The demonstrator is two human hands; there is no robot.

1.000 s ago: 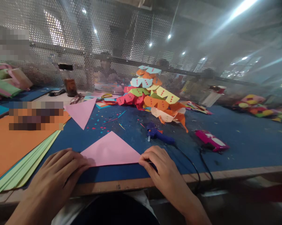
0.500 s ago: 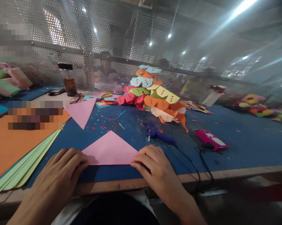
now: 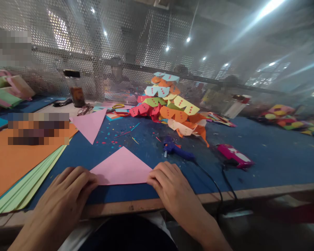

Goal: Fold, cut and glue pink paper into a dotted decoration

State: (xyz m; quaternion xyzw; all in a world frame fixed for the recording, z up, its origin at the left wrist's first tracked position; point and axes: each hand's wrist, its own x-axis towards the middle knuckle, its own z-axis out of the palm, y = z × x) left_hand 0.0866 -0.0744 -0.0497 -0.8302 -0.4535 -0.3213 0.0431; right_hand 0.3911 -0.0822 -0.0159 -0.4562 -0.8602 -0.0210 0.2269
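Between the person's two hands lies a pink paper triangle (image 3: 123, 169), flat on the blue tabletop (image 3: 115, 195). Its long axis runs from one grip to the other, the straight base on the near side, and its apex points away from the person. The left hand (image 3: 67, 191) grasps the left corner between thumb and bent fingers; the right hand (image 3: 171, 181) pinches the right corner, its fingertips hiding the tip. Compared with a second ago, the right hand sits further inward, covering more of that corner, while the left has hardly shifted. The paper looks matte and smooth, its edges crisp. Beyond the left grip rests a second pink triangle (image 3: 90, 123), point toward the person; beyond the right grip, a blue plastic glue gun (image 3: 179, 151) with a black cord.
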